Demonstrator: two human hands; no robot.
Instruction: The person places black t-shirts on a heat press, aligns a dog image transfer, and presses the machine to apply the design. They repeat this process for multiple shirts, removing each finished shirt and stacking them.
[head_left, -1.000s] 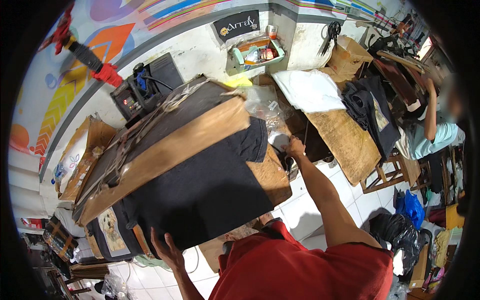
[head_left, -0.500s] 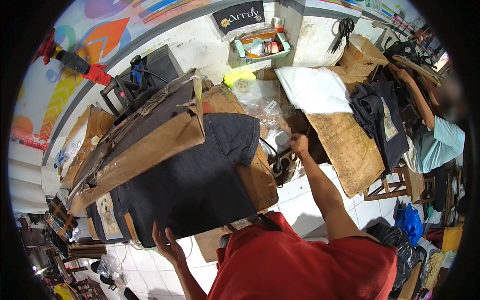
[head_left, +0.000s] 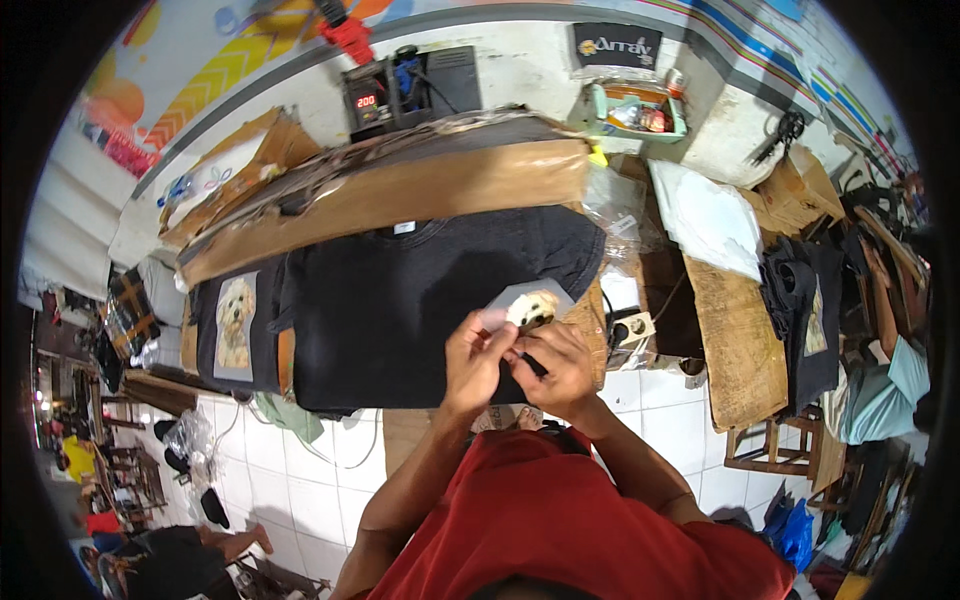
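Over the right part of a dark T-shirt (head_left: pixel 380 310), both my hands are drawn close together around a translucent transfer film (head_left: pixel 495 310) with a light dog's-head picture (head_left: pixel 531 308) on it. My left hand (head_left: pixel 474 365) pinches the film along its near-left side. My right hand (head_left: pixel 560 368) is closed just beside it, and a small black object (head_left: pixel 532 363) shows between its fingers; its kind I cannot make out. The T-shirt lies spread flat, its collar toward the far side, under the raised board edge.
A brown board edge (head_left: pixel 400 190) stands raised along the shirt's far side. Left lies another dark garment with a dog print (head_left: pixel 235 325). A power strip (head_left: pixel 632 328) sits right of the shirt, then a worn board (head_left: pixel 745 340) with white sheets (head_left: pixel 705 215). A co-worker's sleeve (head_left: pixel 880 400) shows far right.
My right hand has come from near the power strip to the shirt, and my left hand has risen from its near edge. The film is now between them. My view has swung left.
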